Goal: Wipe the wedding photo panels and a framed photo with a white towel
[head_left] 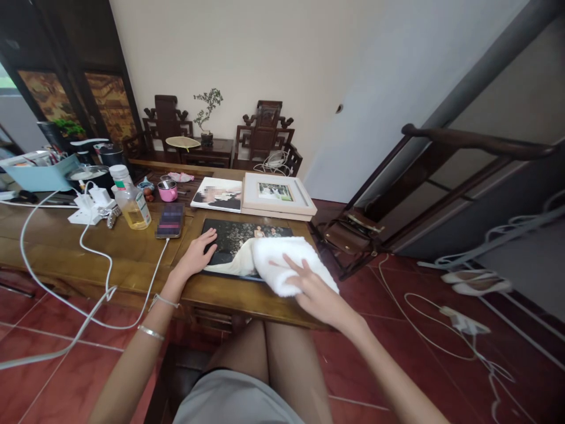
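A dark photo panel (pixel 229 244) lies flat on the wooden table (pixel 132 253) in front of me. My left hand (pixel 198 250) rests on its left edge, fingers stretched flat and apart. My right hand (pixel 309 288) presses a folded white cloth (pixel 282 259) onto the panel's right half, fingers spread on top of the cloth. Behind the panel lie a second photo print (pixel 218 194) and a light framed picture (pixel 276 194) stacked on another frame.
A phone (pixel 170 221) on a white cable, a bottle of yellow liquid (pixel 131 206), a pink cup (pixel 168 190) and a white power strip (pixel 90 209) sit to the left. Carved chairs (pixel 265 135) stand behind. A stair rail (pixel 463 141) and loose cables (pixel 441 330) are at the right.
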Demonstrator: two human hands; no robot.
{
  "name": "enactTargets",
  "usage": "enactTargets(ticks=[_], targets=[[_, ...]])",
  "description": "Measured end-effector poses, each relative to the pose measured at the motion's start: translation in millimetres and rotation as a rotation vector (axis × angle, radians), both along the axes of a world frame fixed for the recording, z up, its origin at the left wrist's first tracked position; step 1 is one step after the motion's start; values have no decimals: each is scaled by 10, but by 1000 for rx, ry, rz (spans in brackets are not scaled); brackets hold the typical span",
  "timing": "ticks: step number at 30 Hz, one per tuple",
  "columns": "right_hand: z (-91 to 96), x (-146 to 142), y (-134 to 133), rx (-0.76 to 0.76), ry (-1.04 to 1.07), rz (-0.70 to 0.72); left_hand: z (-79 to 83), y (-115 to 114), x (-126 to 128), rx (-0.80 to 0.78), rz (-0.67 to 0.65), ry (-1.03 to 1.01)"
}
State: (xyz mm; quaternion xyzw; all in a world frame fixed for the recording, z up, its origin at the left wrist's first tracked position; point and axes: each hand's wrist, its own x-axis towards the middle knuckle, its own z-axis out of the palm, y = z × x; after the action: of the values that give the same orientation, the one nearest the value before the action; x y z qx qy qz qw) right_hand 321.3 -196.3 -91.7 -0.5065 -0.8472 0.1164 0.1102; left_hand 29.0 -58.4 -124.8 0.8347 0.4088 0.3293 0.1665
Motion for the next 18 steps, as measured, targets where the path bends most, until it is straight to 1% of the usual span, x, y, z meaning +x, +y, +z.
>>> enactTargets(ticks=[3, 6, 8, 9, 10, 12, 14, 16, 18], targets=[[-51, 74, 547, 27, -38, -109, 1, 3, -8, 0, -8, 2], [-44, 75, 1040, 56, -85, -230, 4, 3, -12, -2, -6, 6], [-6, 3, 1207, 62, -118, -282, 5, 4, -11, -5, -1, 2], [18, -55, 1222, 61, -134, -301, 4, 4, -10, -6, 2, -1], [42, -126, 1189, 59, -146, -311, 3, 4, -8, -6, 6, -4], [88, -297, 987, 63, -158, -291, 0, 3, -2, -5, 13, -9], [129, -485, 650, 68, -156, -224, -4, 1, 5, -4, 17, -9], [164, -653, 274, 30, -157, -166, -8, -3, 10, -4, 20, -8], [187, -757, -25, -4, -134, -107, -13, -6, 11, -4, 20, -9]])
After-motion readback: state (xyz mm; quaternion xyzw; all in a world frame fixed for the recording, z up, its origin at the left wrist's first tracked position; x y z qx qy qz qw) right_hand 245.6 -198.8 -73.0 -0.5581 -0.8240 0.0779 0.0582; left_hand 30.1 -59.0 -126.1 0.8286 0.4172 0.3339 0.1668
